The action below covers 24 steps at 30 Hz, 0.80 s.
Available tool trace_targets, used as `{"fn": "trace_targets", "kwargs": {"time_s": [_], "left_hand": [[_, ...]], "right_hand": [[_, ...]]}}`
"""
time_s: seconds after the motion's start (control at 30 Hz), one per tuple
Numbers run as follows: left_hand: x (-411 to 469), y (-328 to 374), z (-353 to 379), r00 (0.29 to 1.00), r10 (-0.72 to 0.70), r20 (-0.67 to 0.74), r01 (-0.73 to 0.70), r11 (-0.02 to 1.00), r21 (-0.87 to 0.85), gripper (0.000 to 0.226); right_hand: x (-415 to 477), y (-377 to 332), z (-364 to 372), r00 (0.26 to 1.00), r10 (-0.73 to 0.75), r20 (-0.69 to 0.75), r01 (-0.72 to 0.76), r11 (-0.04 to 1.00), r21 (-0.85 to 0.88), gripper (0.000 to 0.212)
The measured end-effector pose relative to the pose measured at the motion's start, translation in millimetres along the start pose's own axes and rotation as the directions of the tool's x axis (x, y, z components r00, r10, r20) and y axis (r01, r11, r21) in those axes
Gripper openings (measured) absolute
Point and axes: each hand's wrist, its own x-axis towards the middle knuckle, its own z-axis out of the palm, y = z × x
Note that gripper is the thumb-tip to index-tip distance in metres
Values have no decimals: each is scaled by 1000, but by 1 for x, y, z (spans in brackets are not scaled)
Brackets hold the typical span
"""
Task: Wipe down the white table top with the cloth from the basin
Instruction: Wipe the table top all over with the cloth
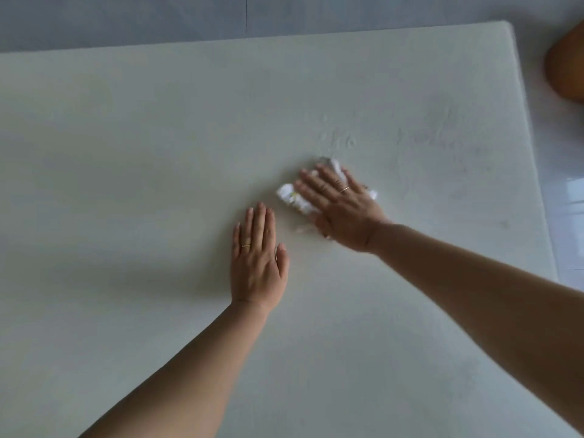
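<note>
Right grip (341, 213) spread wide, fingers straight, palm pressing flat on white cloth (290, 196). Cloth bunched under palm, edges showing past fingertips and thumb side; lies mid-worktop, nearer right edge than left. Left grip (257, 260) wide too, flat on bare worktop (126, 153), just beside cloth on near-edge side, not touching it. Damp streaks (347, 139) beyond cloth toward far right corner. Brown rounded object (568, 67) off right edge, blurred.
</note>
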Motion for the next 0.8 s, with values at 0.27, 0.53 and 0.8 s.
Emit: {"fn": "trace_targets", "kwargs": {"time_s": [0.27,0.53,0.8], "left_hand": [[66,8,-16,992,-65,-109,58,996,-69,61],[146,-3,-9,994,-52,-92,52,999,-6,59],[144,-3,-4,996,-61,-69,65,997,44,63]], "right_hand": [[39,-8,-8,681,732,-21,-697,657,288,61],[35,66,-14,960,271,-71,-265,961,82,55],[88,-18,-11,832,553,-55,-526,815,243,59]]}}
